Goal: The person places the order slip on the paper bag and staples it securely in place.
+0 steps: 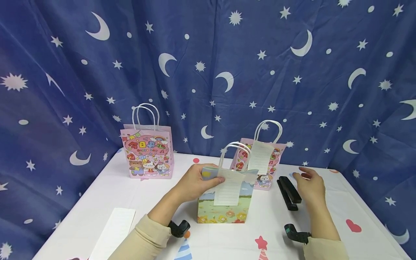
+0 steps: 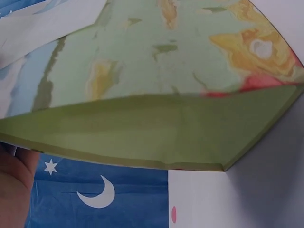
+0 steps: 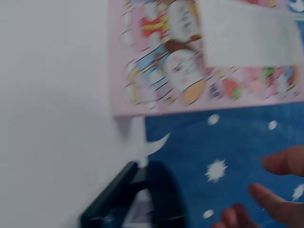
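My left hand [image 1: 199,182] pinches the upper left edge of a flower-printed paper gift bag [image 1: 208,213], its thumb on a lined paper slip [image 1: 227,193] that lies against the bag's front. The bag stands upright, white twisted handles up; its green side panel [image 2: 142,133] fills much of the left wrist view. My right hand [image 1: 311,187] is just right of a black stapler [image 1: 289,191], fingers loosely bent and apart from it. The right wrist view shows the blurred stapler [image 3: 164,194] beside the fingers, with nothing held.
Behind the flowered bag stands a pink cartoon gift bag [image 1: 276,159] with a paper slip [image 1: 260,157] on its front. Another pink bag [image 1: 149,153] stands at the back left. Lined paper [image 1: 113,231] lies front left. A blue moon-and-star curtain [image 1: 208,72] hangs behind the table.
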